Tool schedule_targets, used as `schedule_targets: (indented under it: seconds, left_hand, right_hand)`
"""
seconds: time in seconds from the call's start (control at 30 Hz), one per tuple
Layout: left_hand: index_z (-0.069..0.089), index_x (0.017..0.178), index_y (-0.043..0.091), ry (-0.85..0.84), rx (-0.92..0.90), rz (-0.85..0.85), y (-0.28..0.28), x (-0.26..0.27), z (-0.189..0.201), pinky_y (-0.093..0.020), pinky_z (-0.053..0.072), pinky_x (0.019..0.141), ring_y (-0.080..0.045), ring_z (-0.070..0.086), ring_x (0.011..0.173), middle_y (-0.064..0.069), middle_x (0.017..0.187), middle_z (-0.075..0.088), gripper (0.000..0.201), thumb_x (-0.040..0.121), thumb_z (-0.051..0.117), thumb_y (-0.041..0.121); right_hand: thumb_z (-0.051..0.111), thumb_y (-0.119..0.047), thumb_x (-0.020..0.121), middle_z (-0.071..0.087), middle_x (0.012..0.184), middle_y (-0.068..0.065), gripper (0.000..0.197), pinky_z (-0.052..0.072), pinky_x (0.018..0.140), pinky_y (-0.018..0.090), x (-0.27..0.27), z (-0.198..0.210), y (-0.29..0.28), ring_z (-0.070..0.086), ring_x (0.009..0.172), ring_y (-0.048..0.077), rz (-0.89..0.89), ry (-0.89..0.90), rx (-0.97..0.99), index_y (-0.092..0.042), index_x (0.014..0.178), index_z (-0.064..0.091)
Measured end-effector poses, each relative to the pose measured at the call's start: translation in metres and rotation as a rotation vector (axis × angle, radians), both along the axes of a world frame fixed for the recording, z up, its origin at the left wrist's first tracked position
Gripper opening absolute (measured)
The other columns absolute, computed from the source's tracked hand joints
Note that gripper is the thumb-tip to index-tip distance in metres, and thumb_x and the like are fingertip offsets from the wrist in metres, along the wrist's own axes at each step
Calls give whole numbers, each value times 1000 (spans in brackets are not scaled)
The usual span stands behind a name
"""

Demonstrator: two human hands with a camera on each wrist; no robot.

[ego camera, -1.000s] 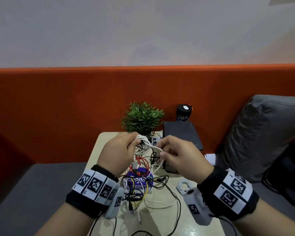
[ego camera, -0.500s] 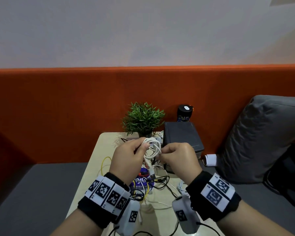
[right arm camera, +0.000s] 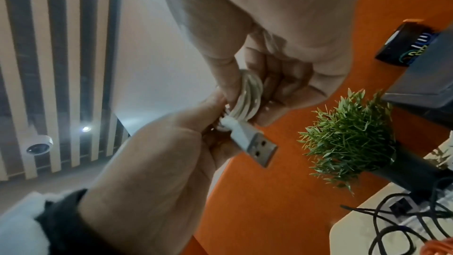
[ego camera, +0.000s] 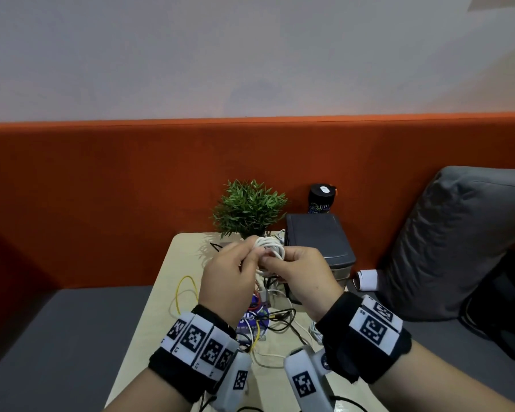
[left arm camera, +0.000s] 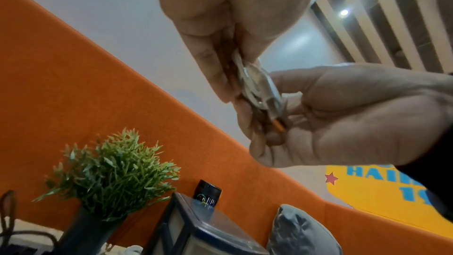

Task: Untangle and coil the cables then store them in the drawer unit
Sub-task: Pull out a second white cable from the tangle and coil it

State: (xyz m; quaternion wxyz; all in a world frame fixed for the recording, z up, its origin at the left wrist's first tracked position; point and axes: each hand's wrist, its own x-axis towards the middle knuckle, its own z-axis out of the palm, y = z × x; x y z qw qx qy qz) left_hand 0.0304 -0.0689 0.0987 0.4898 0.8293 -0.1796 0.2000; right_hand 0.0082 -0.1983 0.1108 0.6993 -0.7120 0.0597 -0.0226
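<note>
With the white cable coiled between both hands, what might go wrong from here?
1. The white coiled cable is only pinched by the left hand and right hand; its loops may spring apart.
2. Its silver USB plug sticks out loose and could unwind.
3. A tail hangs toward the tangled black, yellow and red cables and may snag.

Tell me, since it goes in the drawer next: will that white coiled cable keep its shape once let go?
Probably not. The white cable looks thin and floppy, and its loops seem kept together only by the left hand and right hand pinching them. The USB plug dangles free, so it may pull the coil loose.
</note>
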Motion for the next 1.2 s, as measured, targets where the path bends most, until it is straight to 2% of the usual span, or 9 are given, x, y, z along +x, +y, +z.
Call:
schedule_targets:
  seconds: [0.17,0.43,0.57,0.63,0.7,0.77,0.9,0.97,1.2]
  left_hand:
    - [68,113,16,-45,38,16,3,5,3,1,36,78,6,52,92,10,99,65,24,91,59,16]
    - [69,111,16,0,24,44,11,13,16,0,33,68,7,51,84,2,85,57,23,91,58,20]
    - [72,103,17,214,-136,-69,14,17,19,-6,37,67,6,54,74,6,79,61,18,90,59,17]
    - [74,98,17,337,-276,-134,16,19,19,-11,43,69,4,58,73,11,74,65,16,89,61,14]
    - [75,96,13,444,-354,-195,19,20,19,-18,50,73,-6,65,80,9,81,72,16,87,62,11]
    - [75,94,11,548,-401,-253,22,19,21,-23,54,72,-14,69,80,-2,87,75,16,86,62,8]
    - [75,88,9,686,-441,-309,24,18,21,-18,50,56,-13,67,64,-8,76,74,16,83,62,3]
    - [75,87,8,703,-452,-300,23,18,21,-18,49,54,-12,66,61,-8,74,73,15,83,62,2]
    - [75,98,16,643,-295,-340,25,15,21,-26,54,62,-17,65,68,-11,84,74,16,85,65,12]
  right_hand:
    - [64,-12,89,70,75,-1,11,45,59,13,2,-2,4,62,68,3,16,-41,91,-9,93,74]
    - [64,-14,88,68,78,2,12,43,76,28,7,1,5,60,78,13,57,2,247,-14,80,73]
    - [63,-11,87,65,82,5,11,43,72,29,9,2,0,57,79,16,162,21,272,-3,92,70]
    - [67,-17,79,65,83,6,34,44,71,29,10,2,-3,59,77,16,234,28,277,7,103,65]
    - [67,-22,72,65,84,5,48,45,70,28,11,5,-7,60,76,14,268,42,210,11,106,61]
    - [68,-24,70,64,84,2,39,43,71,30,10,8,-10,58,77,14,315,43,89,5,97,65]
    - [75,-13,76,57,80,2,11,44,62,27,7,12,-15,55,66,10,409,53,-135,-12,75,64]
    - [72,-5,80,59,66,-3,17,46,56,24,7,12,-15,54,55,7,426,45,-186,-14,70,61]
    - [75,-10,80,63,66,11,26,46,44,28,7,-1,-14,59,52,23,198,35,-132,1,97,58]
